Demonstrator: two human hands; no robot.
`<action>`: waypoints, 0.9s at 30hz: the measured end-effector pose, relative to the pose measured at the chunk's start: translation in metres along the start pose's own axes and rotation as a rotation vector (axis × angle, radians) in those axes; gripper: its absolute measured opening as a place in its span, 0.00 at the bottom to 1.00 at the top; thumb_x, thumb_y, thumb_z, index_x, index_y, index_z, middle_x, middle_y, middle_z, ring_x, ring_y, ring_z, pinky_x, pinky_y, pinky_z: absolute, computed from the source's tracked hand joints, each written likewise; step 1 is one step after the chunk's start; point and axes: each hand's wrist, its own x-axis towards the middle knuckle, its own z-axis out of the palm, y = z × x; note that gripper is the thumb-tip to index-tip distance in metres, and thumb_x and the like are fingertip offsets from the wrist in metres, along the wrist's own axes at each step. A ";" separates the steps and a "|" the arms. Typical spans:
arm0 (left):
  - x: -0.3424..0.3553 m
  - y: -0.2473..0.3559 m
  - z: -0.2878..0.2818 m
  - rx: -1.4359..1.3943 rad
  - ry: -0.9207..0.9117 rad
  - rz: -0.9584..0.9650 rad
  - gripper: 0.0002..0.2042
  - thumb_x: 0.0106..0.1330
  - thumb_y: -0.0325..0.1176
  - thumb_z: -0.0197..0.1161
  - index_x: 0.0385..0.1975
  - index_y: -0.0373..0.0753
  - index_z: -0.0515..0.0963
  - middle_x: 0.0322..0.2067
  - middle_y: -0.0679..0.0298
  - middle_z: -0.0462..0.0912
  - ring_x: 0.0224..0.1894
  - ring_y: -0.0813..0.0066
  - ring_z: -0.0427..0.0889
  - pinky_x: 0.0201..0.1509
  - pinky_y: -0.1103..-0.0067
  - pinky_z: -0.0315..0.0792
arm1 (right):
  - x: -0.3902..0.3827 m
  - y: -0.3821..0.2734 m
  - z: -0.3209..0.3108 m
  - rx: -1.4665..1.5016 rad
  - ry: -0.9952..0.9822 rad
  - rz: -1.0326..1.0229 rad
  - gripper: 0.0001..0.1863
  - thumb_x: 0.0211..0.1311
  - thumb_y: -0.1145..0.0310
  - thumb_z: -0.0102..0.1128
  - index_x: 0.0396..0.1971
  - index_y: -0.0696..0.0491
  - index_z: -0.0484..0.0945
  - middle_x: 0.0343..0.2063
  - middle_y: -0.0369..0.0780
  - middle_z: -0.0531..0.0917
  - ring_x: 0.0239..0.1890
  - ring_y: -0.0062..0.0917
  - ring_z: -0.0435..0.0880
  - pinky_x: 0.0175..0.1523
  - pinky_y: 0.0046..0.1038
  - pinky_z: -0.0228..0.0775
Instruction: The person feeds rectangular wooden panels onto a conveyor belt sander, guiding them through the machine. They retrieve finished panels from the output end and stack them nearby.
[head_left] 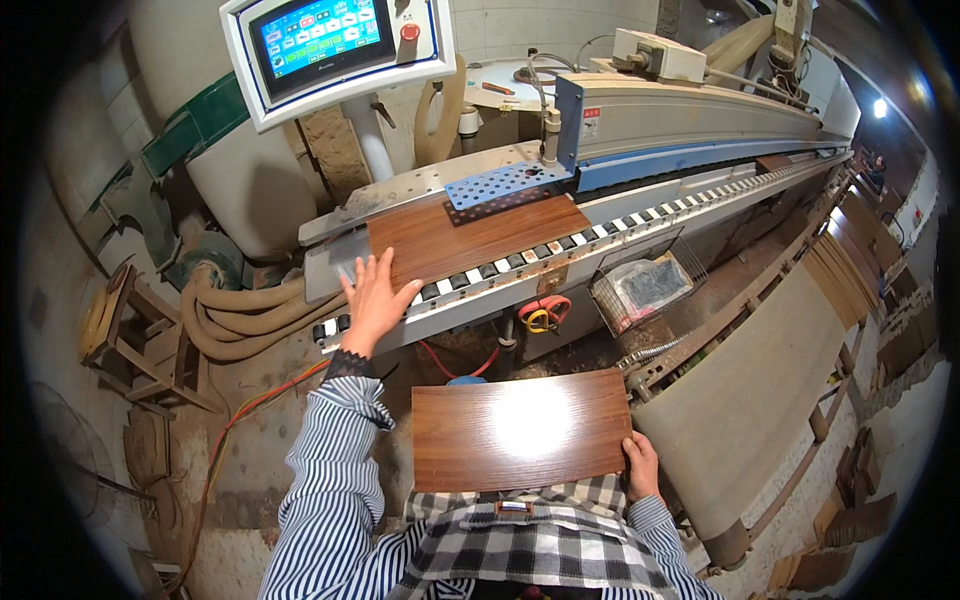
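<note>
A brown wood-grain panel [450, 240] lies on the machine's infeed beside a row of black rollers [487, 270], partly under a perforated blue plate [485, 187]. My left hand [375, 305] is open, fingers spread at that panel's near left end; whether the fingertips touch it I cannot tell. My right hand [640, 463] grips the right edge of a second glossy brown panel [470, 430], held level at my waist.
A touchscreen [320, 40] on a post stands at the upper left. Hoses [240, 320] and a wooden stool [135, 350] are on the left. A wire basket [645, 300] hangs below the rail. A belt conveyor [740, 400] runs along the right, near stacked boards. A person [875, 175] is far back.
</note>
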 end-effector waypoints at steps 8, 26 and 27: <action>0.017 0.056 0.032 -0.075 0.034 0.012 0.41 0.62 0.62 0.55 0.70 0.44 0.56 0.69 0.46 0.54 0.74 0.50 0.46 0.73 0.50 0.32 | -0.016 -0.036 0.001 0.131 -0.205 0.036 0.29 0.65 0.62 0.56 0.64 0.58 0.64 0.39 0.37 0.82 0.27 0.19 0.81 0.28 0.21 0.74; -0.132 -0.028 -0.054 -0.316 0.058 0.355 0.31 0.58 0.44 0.66 0.63 0.43 0.68 0.69 0.55 0.57 0.73 0.54 0.51 0.73 0.60 0.47 | 0.043 -0.131 0.101 0.437 -0.451 -0.196 0.31 0.71 0.62 0.50 0.69 0.53 0.55 0.53 0.39 0.77 0.41 0.22 0.81 0.33 0.23 0.75; -0.135 -0.029 -0.055 -0.203 0.050 0.363 0.31 0.60 0.44 0.65 0.64 0.44 0.67 0.70 0.55 0.55 0.73 0.53 0.48 0.74 0.59 0.43 | 0.049 -0.142 0.119 0.384 -0.470 -0.179 0.29 0.71 0.61 0.50 0.68 0.53 0.57 0.52 0.38 0.78 0.38 0.22 0.81 0.33 0.23 0.76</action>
